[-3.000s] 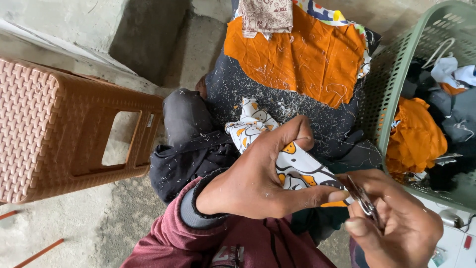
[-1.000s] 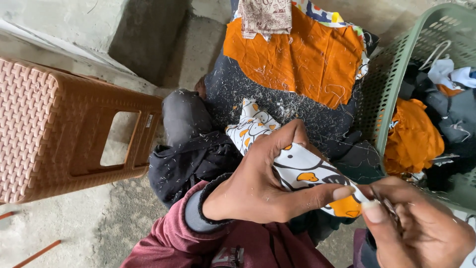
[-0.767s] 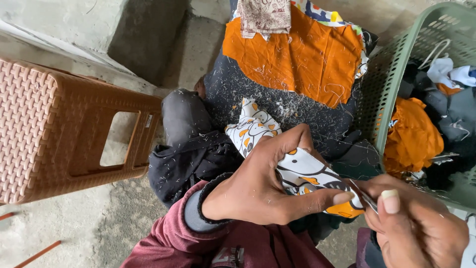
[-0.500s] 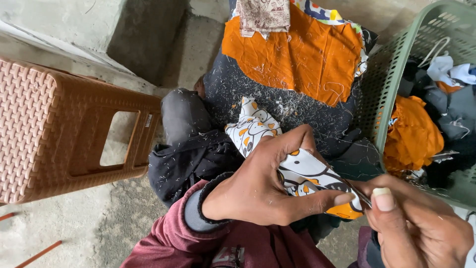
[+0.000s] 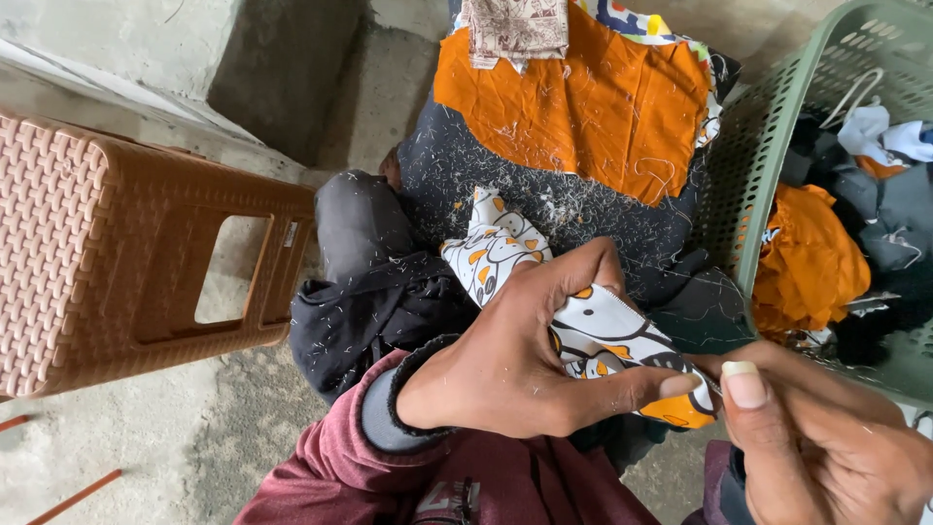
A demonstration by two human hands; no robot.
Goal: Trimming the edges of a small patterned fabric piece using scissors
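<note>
White cotton printed with orange and black shapes, that's the fabric piece (image 5: 603, 331) I've got, lying across my lap above the dark cloth (image 5: 544, 185) speckled with thread clippings. My left hand (image 5: 525, 369) is clamped on it, fingers (image 5: 573, 277) curled over the top, thumb pressing along the lower edge toward the orange corner. My right hand (image 5: 826, 447) comes in from the lower right, thumb and forefinger pinched tight right at that corner, touching the fabric; something thin seems to sit between them, but I cannot tell what. An orange cloth (image 5: 583, 97) lies spread farther up the dark pile. To my right, a green plastic basket (image 5: 777, 126) holds more clothes. To my left, a brown woven-pattern stool (image 5: 126, 253) stands on the concrete floor (image 5: 146, 447).
</note>
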